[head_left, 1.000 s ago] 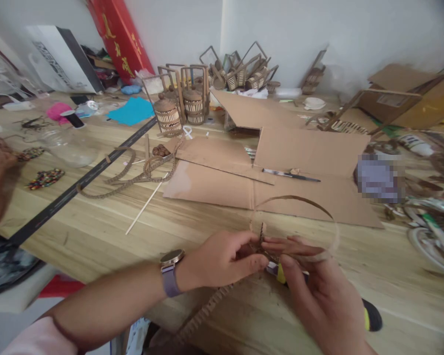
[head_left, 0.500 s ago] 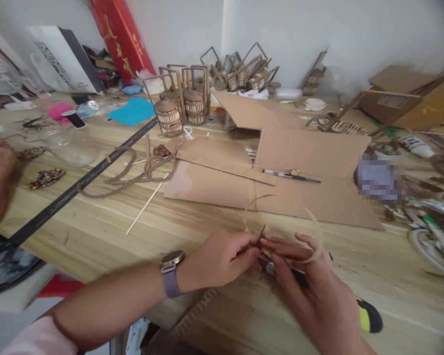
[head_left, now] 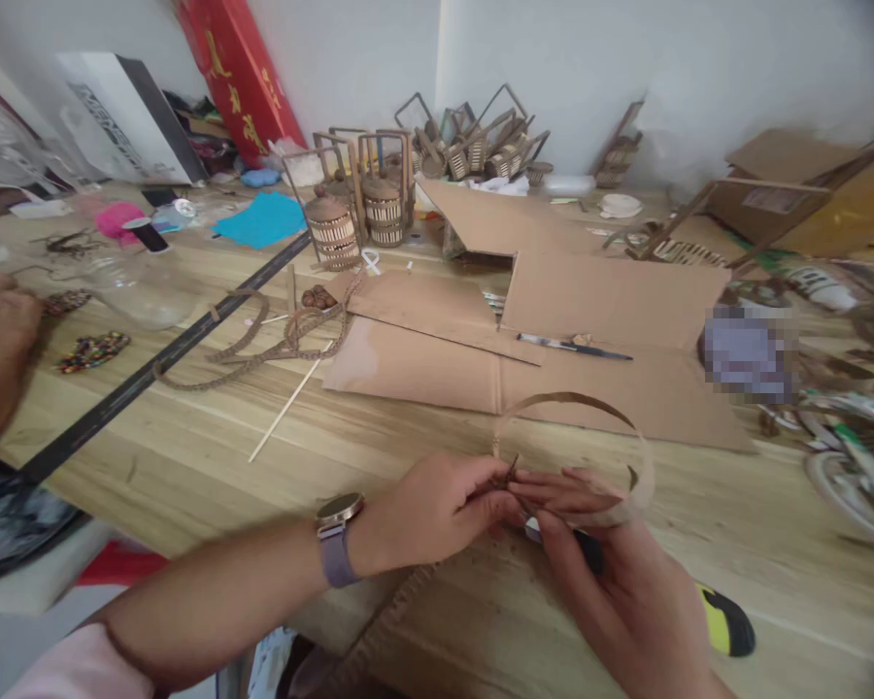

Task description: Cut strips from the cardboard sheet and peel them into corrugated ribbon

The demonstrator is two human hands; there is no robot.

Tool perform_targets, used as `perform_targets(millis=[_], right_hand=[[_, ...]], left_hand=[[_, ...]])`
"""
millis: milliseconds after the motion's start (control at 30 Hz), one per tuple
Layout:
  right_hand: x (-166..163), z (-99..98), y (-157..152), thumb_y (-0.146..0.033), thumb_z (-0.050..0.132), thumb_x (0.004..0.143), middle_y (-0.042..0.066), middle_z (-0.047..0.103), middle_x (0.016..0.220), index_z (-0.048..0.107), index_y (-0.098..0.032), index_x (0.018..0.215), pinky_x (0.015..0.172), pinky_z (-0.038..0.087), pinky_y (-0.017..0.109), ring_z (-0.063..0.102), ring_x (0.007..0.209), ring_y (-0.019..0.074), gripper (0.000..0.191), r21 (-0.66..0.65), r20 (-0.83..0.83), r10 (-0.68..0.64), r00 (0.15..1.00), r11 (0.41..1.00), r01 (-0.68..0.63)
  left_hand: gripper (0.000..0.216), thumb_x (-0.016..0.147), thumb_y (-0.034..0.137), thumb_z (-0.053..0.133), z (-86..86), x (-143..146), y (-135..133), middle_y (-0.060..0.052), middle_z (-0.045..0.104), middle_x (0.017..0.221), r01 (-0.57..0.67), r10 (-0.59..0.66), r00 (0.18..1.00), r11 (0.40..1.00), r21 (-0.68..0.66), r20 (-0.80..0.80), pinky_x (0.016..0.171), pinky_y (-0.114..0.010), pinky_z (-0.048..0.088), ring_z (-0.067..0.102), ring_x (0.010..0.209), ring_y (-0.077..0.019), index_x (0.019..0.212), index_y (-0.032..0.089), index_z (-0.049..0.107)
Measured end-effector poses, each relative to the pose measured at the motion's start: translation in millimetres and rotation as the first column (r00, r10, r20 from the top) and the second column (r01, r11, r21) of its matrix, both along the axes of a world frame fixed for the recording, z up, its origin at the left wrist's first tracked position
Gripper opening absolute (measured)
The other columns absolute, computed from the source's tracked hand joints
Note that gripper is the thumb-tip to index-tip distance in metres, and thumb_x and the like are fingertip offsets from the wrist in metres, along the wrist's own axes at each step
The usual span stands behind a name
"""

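My left hand [head_left: 444, 510], with a watch [head_left: 340, 507] on its wrist, is closed, thumb and finger pinching a small dark brown woven piece [head_left: 510, 474]. From there a thin tan strip [head_left: 575, 398] bends up and over in a loop toward my right hand [head_left: 626, 582]. My right hand is closed around a knife-like tool with a black and yellow-green handle [head_left: 728, 621]; its grey front end lies by my left fingertips, the blade not clearly visible. The fingertips of both hands meet at the woven piece.
Cardboard sheets [head_left: 422, 364] lie ahead with a pen [head_left: 575, 347] on them. Braided strips [head_left: 244, 349], a thin stick [head_left: 284, 413] and a glass jar [head_left: 142, 296] are left. Small lidded baskets [head_left: 331, 233] stand behind. Another person's hand [head_left: 0, 349] rests at the left edge.
The thin strip has swung up into a wide, rounder loop above my right hand. My right fingers have shifted slightly; my left hand stays nearly in place.
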State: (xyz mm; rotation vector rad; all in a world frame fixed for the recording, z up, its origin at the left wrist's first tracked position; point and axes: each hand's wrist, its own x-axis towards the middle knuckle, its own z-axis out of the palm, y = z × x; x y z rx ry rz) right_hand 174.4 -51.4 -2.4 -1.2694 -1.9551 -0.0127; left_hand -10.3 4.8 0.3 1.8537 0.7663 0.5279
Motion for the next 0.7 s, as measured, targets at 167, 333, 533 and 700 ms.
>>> perform_targets(millis=[167, 333, 533, 700], right_hand=[[0.4, -2.8, 2.9, -0.032, 0.057, 0.093, 0.001, 0.075, 0.093, 0.058, -0.025, 0.098, 0.084, 0.052, 0.038, 0.072, 0.089, 0.0202, 0.008, 0.037, 0.022, -0.002, 1.0, 0.999, 0.001], [1.3, -0.6, 3.2, -0.028, 0.049, 0.097, -0.001, 0.076, 0.093, 0.056, -0.027, 0.1, 0.087, 0.048, 0.038, 0.072, 0.09, 0.0187, 0.008, 0.041, 0.068, -0.006, 0.998, 0.999, 0.003], [2.6, 0.8, -0.2, -0.033, 0.045, 0.098, -0.004, 0.076, 0.088, 0.057, -0.029, 0.1, 0.082, 0.051, 0.034, 0.07, 0.093, 0.0179, 0.012, 0.013, 0.035, -0.107, 0.994, 0.994, 0.107], [1.9, 0.1, 0.7, -0.031, 0.046, 0.098, -0.005, 0.076, 0.09, 0.058, -0.03, 0.1, 0.085, 0.051, 0.03, 0.07, 0.094, 0.0151, 0.013, -0.015, -0.01, -0.1, 0.995, 0.995, 0.1]], left_hand=[[0.028, 0.1, 0.034, 0.047, 0.1, -0.1, 0.6, -0.004, 0.071, 0.082, -0.02, 0.021, 1.0, 0.998, 0.051, -0.017, 0.062, -0.021, 0.041, 0.066, 0.074, -0.0149, 0.094, 0.013, 0.065], [0.029, 0.1, 0.033, 0.046, -1.1, -0.5, 0.1, -0.004, 0.073, 0.084, -0.007, 0.007, 1.0, 0.999, 0.048, 0.007, 0.065, -0.02, 0.043, 0.068, 0.076, -0.0138, 0.093, 0.014, 0.065], [0.027, 0.099, 0.025, 0.042, -0.8, -0.9, -0.5, -0.004, 0.073, 0.079, 0.025, -0.025, 1.0, 0.999, 0.022, -0.013, 0.062, -0.019, 0.043, 0.068, 0.07, -0.0129, 0.091, 0.014, 0.066], [0.026, 0.098, 0.03, 0.046, -0.7, -0.6, 0.1, -0.003, 0.073, 0.08, 0.009, -0.009, 1.0, 1.0, 0.011, -0.014, 0.061, -0.02, 0.044, 0.067, 0.071, -0.0132, 0.093, 0.015, 0.066]])
